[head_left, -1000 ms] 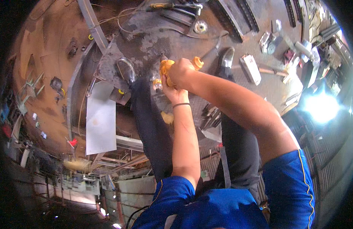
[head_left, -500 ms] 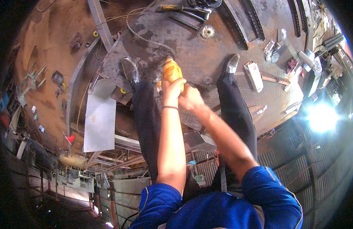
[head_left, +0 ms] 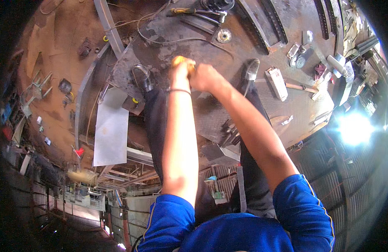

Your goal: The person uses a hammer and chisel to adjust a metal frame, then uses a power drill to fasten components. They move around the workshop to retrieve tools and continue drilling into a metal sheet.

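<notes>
A yellow power tool (head_left: 177, 61) is held out in front of me, between and a little beyond my shoes. My left hand (head_left: 181, 74) is closed round it and hides most of its body. Beside it, my right hand (head_left: 205, 77) is also closed, pressed close to the tool's right side, and a bit of yellow shows between the two hands. Both hands are somewhat blurred, and the tool's working end cannot be seen. A grey cord (head_left: 173, 42) loops over the dark metal plate (head_left: 160, 52) beyond the hands.
A long white box (head_left: 276, 84) lies right of my right shoe (head_left: 251, 69). Beyond are a metal disc (head_left: 223, 35), a yellow-handled screwdriver (head_left: 183, 10) and perforated steel strips (head_left: 265, 21). A pale sheet (head_left: 111, 134) lies to the left, near a steel beam (head_left: 110, 29).
Both hands have moved away from me and slightly left with the tool, which now shows far less of its body. The cord has swung to the right across the plate.
</notes>
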